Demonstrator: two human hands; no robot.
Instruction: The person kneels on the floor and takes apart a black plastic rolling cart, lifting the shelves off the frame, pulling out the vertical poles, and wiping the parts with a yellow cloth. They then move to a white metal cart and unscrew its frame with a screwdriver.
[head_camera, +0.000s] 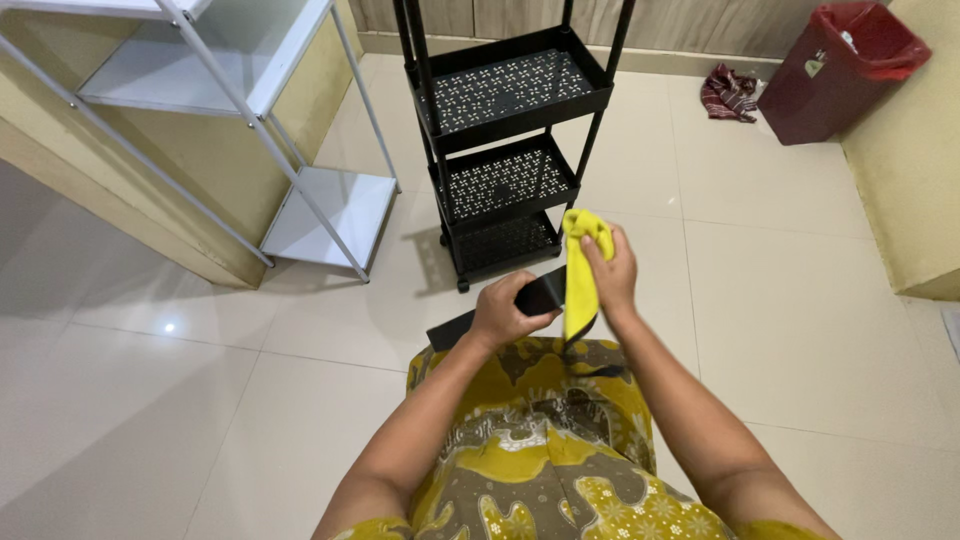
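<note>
From my remote seat I saw a white metal shelf rack (330, 200) at left, then a black perforated three-tier cart (505, 150). My left hand (505, 308) was clenched around a flat black panel (480, 318) over my lap; my right hand (612, 270) pinched a yellow cloth (580, 275) against it. A dark red bin (840, 70) stood far right.

You have one small pale label (815, 66) hanging on the red bin (800, 100), far right.
</note>
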